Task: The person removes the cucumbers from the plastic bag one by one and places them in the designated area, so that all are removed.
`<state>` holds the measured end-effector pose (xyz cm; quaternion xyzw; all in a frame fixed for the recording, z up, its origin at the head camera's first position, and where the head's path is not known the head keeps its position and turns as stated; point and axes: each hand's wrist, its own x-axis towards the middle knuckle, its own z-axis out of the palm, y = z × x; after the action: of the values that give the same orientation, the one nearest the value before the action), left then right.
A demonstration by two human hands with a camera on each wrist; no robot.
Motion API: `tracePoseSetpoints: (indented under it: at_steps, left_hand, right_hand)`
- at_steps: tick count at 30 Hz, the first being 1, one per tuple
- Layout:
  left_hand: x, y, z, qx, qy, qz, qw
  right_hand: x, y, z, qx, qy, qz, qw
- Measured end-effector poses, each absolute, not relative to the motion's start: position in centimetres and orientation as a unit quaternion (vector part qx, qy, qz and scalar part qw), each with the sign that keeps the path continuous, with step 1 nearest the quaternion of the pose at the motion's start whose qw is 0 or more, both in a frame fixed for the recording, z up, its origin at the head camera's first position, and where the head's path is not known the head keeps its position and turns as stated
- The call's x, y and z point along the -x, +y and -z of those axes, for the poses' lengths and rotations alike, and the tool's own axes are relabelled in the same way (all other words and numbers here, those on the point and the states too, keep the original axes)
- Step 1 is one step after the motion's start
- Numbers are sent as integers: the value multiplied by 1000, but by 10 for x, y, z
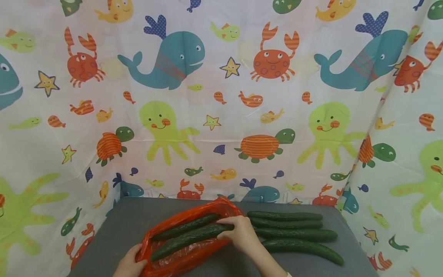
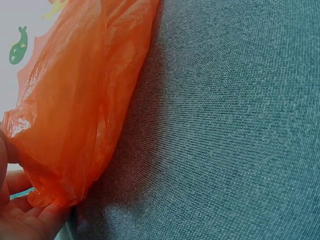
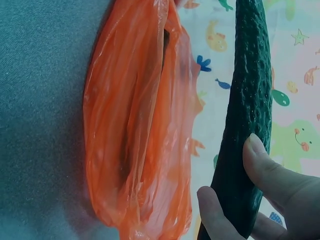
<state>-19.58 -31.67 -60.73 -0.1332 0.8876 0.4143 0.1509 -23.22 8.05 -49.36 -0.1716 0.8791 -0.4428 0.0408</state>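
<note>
My right hand (image 1: 243,234) grips a long dark green cucumber (image 1: 194,239) near its right end. In the head view this cucumber overlaps the mouth of an orange plastic bag (image 1: 199,258); the right wrist view shows it raised apart from the bag (image 3: 112,150), with thumb and fingers (image 3: 267,172) around it. Another cucumber (image 1: 185,227) lies inside the bag, along its far side. At the bag's left end, my left hand (image 1: 129,264) pinches the gathered plastic, which bunches between thumb and fingers in the left wrist view.
To the right of the bag, several cucumbers (image 1: 299,233) lie side by side on the grey table (image 1: 155,209), the nearest one curved. A white curtain (image 1: 214,146) printed with sea animals stands behind the table and along both sides.
</note>
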Motion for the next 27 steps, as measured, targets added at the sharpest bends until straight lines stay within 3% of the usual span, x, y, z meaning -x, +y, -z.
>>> tracePoseSetpoints:
  at_steps: [27]
  left_hand:
    - [195, -314, 606, 135, 887, -415, 147]
  right_hand:
    - [227, 111, 502, 156, 885, 439, 24]
